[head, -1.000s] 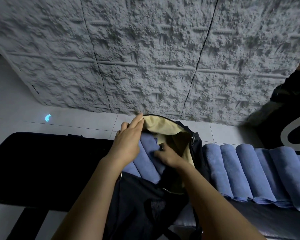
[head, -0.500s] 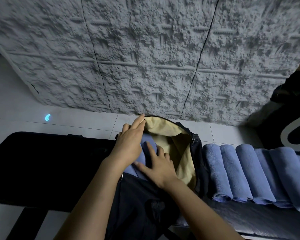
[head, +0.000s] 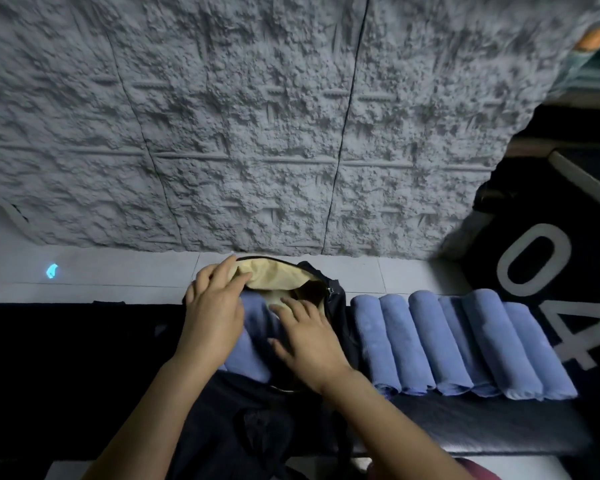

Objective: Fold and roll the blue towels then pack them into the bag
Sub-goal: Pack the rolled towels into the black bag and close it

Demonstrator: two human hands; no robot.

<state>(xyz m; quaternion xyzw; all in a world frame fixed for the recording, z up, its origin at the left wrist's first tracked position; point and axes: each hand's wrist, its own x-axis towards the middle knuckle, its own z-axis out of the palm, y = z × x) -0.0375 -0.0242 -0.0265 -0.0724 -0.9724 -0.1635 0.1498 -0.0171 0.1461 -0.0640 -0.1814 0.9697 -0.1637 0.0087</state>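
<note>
One black bag (head: 257, 427) lies open on the dark desk (head: 66, 341) nearest us, with rolled blue towels in the bag (head: 248, 348) - the hands cover too much for us to count them. Six more rolled towels on the desk (head: 430, 341) lie side by side just right of the bag. Our right hand (head: 309, 341) lies flat, fingers spread, pressing on the packed rolls; our left hand (head: 212, 317) rests nearly straight-fingered on the tan lining (head: 278, 275) at the far rim, grasping nothing. A second ago the right hand's fingers were tucked deeper in the bag - now they lie flat; the left has stayed at the rim.
</note>
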